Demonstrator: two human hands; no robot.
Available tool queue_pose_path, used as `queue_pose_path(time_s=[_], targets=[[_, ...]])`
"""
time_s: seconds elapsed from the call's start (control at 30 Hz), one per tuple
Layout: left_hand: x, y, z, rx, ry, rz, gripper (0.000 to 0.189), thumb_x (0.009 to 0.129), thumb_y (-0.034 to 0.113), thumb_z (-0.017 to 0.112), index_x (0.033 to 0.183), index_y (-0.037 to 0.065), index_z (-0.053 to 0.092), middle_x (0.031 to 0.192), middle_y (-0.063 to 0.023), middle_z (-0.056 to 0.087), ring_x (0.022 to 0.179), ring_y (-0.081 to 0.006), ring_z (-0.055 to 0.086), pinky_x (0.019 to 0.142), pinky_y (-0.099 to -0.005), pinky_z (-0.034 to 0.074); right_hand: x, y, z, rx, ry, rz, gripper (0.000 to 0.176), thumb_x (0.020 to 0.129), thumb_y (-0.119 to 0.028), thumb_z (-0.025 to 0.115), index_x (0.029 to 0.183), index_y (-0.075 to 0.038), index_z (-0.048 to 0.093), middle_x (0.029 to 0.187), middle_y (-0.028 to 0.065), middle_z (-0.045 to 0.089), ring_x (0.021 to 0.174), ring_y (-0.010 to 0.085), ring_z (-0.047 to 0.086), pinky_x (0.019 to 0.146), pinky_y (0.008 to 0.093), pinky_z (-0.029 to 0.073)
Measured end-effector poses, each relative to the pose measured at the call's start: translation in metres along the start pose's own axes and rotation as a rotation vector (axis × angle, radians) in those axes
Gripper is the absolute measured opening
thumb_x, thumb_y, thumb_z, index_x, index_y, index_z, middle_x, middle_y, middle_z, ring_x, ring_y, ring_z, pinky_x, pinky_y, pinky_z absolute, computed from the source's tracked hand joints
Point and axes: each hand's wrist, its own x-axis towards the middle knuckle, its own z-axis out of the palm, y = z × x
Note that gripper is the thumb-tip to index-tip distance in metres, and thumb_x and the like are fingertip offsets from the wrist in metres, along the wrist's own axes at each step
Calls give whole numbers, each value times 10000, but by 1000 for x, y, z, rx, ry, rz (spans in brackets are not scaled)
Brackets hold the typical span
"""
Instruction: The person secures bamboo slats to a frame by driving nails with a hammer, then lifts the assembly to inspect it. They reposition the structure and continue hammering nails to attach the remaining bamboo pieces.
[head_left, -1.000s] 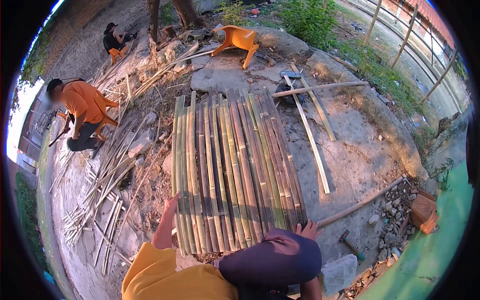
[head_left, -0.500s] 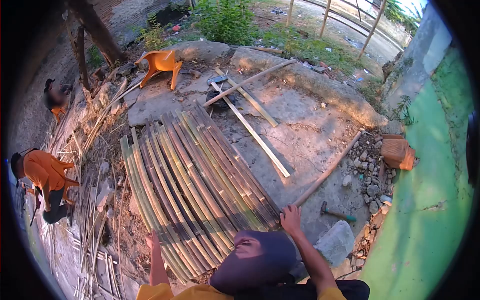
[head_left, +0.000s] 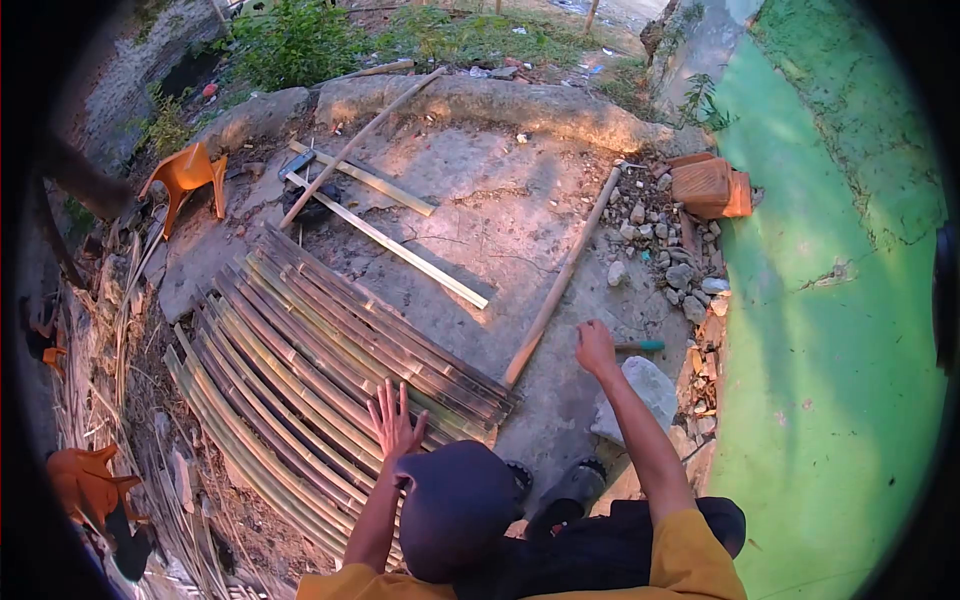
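My left hand (head_left: 396, 422) lies with its fingers spread on the right part of a row of split bamboo strips (head_left: 300, 370). The strips lie side by side on the ground, some green-yellow, some dark brown. My right hand (head_left: 596, 346) is off the strips, its fingers closed, beside the teal handle of a hammer (head_left: 640, 346); the hammer's head is hidden. What that hand holds, if anything, cannot be made out. A long wooden pole (head_left: 560, 280) lies between the strips and my right hand.
Pale battens (head_left: 400, 245) and another pole (head_left: 365, 145) lie ahead. An orange chair (head_left: 188, 182) stands at the back left. A pale rock (head_left: 648, 392), rubble (head_left: 680, 275) and an orange block (head_left: 705, 187) line the green wall (head_left: 820, 320). A person in orange (head_left: 90, 485) is at lower left.
My view has turned to the right. My left hand has moved from the strips' left edge onto their right part. My right hand has left their right corner and is now by the hammer handle.
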Motion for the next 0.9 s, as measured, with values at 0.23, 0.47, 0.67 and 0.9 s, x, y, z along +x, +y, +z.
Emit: queue_pose_path(time_s=[0.23, 0.47, 0.67, 0.9], targets=[[4, -7, 5, 104, -63, 3, 912, 945, 606, 602, 1670, 169, 265, 1753, -126, 144, 1619, -334, 115, 1293, -599, 30, -31, -25, 11, 121, 29, -120, 361, 834, -64, 684, 1194, -38, 666, 1199, 192, 623, 1147, 397, 606, 988, 511, 495], [3, -7, 3, 96, -37, -12, 957, 914, 670, 617, 1670, 200, 263, 1749, -119, 161, 1616, -329, 131, 1296, -593, 66, 52, -143, 81, 174, 94, -327, 563, 874, -150, 733, 1396, -48, 549, 1245, 184, 608, 1164, 381, 601, 993, 495, 491], [3, -10, 4, 144, -51, -12, 959, 907, 715, 590, 1665, 214, 282, 1745, -113, 176, 1613, -317, 149, 1291, -596, 85, 124, -198, 128, -18, -74, -186, 474, 871, -194, 771, 1288, -41, 604, 1235, 202, 627, 1162, 364, 629, 925, 499, 559], [3, -10, 2, 108, -38, -5, 951, 908, 702, 597, 1659, 201, 298, 1736, -125, 201, 1607, -328, 171, 1286, -604, 92, 130, -169, 129, -240, -207, -389, 231, 919, -166, 670, 1094, -17, 648, 1024, 202, 691, 971, 369, 708, 785, 457, 603]])
